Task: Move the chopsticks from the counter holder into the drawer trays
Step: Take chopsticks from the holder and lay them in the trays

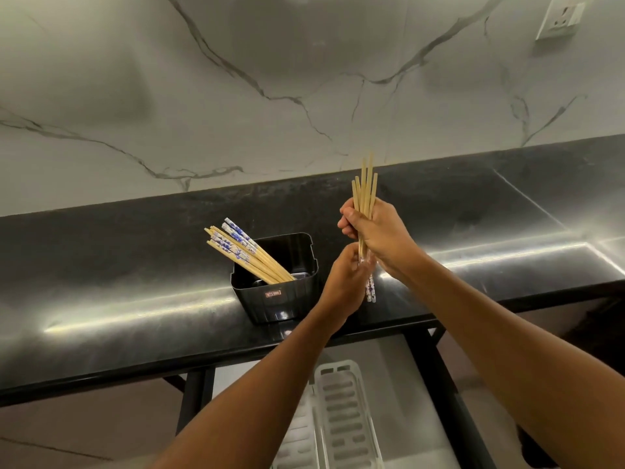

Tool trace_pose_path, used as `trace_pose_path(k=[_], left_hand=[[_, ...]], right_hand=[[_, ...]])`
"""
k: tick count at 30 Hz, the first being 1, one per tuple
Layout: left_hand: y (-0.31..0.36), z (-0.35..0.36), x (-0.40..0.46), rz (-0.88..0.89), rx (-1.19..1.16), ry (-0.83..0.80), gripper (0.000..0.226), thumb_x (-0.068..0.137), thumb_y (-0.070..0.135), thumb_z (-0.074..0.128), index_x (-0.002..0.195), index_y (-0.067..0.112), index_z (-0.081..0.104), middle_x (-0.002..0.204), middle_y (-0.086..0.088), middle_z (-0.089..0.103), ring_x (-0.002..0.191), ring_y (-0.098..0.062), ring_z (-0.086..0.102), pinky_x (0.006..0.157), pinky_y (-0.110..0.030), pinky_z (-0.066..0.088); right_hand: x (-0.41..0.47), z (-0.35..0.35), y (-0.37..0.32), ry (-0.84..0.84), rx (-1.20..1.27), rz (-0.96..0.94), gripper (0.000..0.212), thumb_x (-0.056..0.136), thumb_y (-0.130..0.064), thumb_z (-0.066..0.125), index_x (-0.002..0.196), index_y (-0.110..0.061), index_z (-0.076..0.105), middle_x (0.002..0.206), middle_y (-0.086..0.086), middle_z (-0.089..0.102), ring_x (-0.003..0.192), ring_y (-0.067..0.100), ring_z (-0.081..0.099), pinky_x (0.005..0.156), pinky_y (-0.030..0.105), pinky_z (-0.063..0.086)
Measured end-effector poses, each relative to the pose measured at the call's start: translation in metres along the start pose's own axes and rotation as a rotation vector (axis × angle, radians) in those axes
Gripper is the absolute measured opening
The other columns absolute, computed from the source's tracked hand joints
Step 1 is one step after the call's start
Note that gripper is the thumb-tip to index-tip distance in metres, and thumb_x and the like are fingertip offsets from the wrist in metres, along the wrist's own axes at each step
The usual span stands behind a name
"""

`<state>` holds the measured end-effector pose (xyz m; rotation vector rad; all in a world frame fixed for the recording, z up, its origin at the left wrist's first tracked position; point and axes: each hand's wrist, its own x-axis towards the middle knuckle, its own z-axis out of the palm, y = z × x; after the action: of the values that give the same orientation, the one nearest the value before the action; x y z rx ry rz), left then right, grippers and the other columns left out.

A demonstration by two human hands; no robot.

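Right hand (378, 231) and left hand (348, 279) both grip an upright chopstick bundle (364, 194) above the counter (135, 265); more lean in the black holder (280, 299). Risk: uneven sticks slipping toward the drawer tray (341, 411).

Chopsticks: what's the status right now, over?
Right hand and left hand both grip a chopstick bundle above the counter. More chopsticks lean in black holder. White drawer tray waits below, nothing blocking.
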<state>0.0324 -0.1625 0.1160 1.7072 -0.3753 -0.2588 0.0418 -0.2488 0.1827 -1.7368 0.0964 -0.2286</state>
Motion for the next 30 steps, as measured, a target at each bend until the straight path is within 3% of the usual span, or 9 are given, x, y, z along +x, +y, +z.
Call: trace_pose_path(k=[4,7,10,12,15,20,25,28,30], left_hand=[[-0.018,-0.001,0.008,0.081,0.042,0.024,0.022,0.098,0.012,0.047,0.085,0.026,0.056,0.07,0.01,0.053,0.058,0.001,0.049,0.058,-0.017,0.041],[-0.032,0.002,0.013,0.091,0.05,0.058,0.017,0.096,0.011,0.051,0.089,0.024,0.059,0.071,0.008,0.056,0.06,-0.001,0.05,0.059,-0.018,0.043],[-0.044,0.007,0.013,0.089,-0.038,0.087,0.016,0.095,0.005,0.053,0.093,0.019,0.061,0.081,-0.013,0.062,0.072,-0.016,0.057,0.067,-0.026,0.051],[-0.054,0.01,0.012,0.076,-0.061,0.098,0.015,0.096,0.006,0.052,0.091,0.017,0.061,0.079,-0.016,0.063,0.071,-0.016,0.059,0.066,-0.03,0.052],[-0.064,0.013,0.011,0.034,-0.011,0.098,0.014,0.097,0.007,0.05,0.089,0.012,0.061,0.069,0.002,0.06,0.058,0.0,0.056,0.056,-0.014,0.044],[-0.064,0.013,0.012,0.043,-0.004,0.148,0.015,0.095,0.004,0.052,0.085,0.007,0.062,0.066,0.001,0.059,0.055,0.0,0.054,0.052,-0.011,0.041],[-0.075,0.019,0.012,-0.055,0.088,0.21,0.024,0.096,0.007,0.049,0.074,0.007,0.058,0.06,-0.005,0.056,0.048,-0.003,0.049,0.048,-0.019,0.04],[-0.076,0.021,0.01,-0.017,0.063,0.233,0.022,0.096,0.006,0.047,0.077,0.003,0.059,0.067,-0.02,0.06,0.057,-0.026,0.052,0.053,-0.035,0.045],[-0.079,0.023,0.009,-0.011,0.049,0.244,0.025,0.097,0.006,0.047,0.076,0.01,0.058,0.065,-0.014,0.057,0.057,-0.025,0.052,0.055,-0.037,0.046]], right_hand=[[0.006,-0.007,0.02,-0.037,0.068,0.015,0.012,0.097,-0.007,0.05,0.095,-0.009,0.062,0.081,0.004,0.064,0.077,0.013,0.06,0.077,0.028,0.052],[0.007,-0.007,0.036,-0.019,0.145,0.021,0.015,0.095,-0.004,0.051,0.093,-0.012,0.063,0.082,0.004,0.064,0.077,0.012,0.061,0.076,0.027,0.052],[0.002,-0.005,0.052,0.006,0.193,0.012,0.013,0.094,-0.006,0.053,0.093,-0.014,0.063,0.083,0.004,0.064,0.08,0.012,0.061,0.08,0.028,0.052],[-0.003,-0.001,0.062,-0.003,0.204,0.008,0.011,0.095,-0.009,0.053,0.093,-0.015,0.062,0.082,0.003,0.064,0.082,0.013,0.061,0.084,0.029,0.053],[-0.006,0.003,0.069,-0.017,0.209,0.009,0.011,0.096,-0.01,0.051,0.093,-0.015,0.06,0.082,0.003,0.062,0.082,0.014,0.06,0.084,0.03,0.052],[-0.005,0.005,0.069,-0.009,0.159,-0.04,0.011,0.097,-0.011,0.05,0.093,-0.017,0.059,0.084,0.003,0.06,0.081,0.012,0.057,0.081,0.026,0.052],[-0.012,0.015,0.078,-0.005,0.072,-0.056,0.009,0.097,-0.012,0.049,0.093,-0.014,0.057,0.085,0.004,0.06,0.08,0.008,0.058,0.081,0.024,0.051],[-0.011,0.016,0.079,0.014,0.095,-0.061,0.009,0.099,-0.015,0.047,0.097,-0.011,0.055,0.084,0.002,0.06,0.079,0.007,0.058,0.08,0.023,0.051],[-0.011,0.018,0.081,0.014,0.096,-0.058,0.011,0.099,-0.015,0.045,0.097,-0.009,0.055,0.083,0.004,0.06,0.078,0.006,0.057,0.079,0.02,0.051]])
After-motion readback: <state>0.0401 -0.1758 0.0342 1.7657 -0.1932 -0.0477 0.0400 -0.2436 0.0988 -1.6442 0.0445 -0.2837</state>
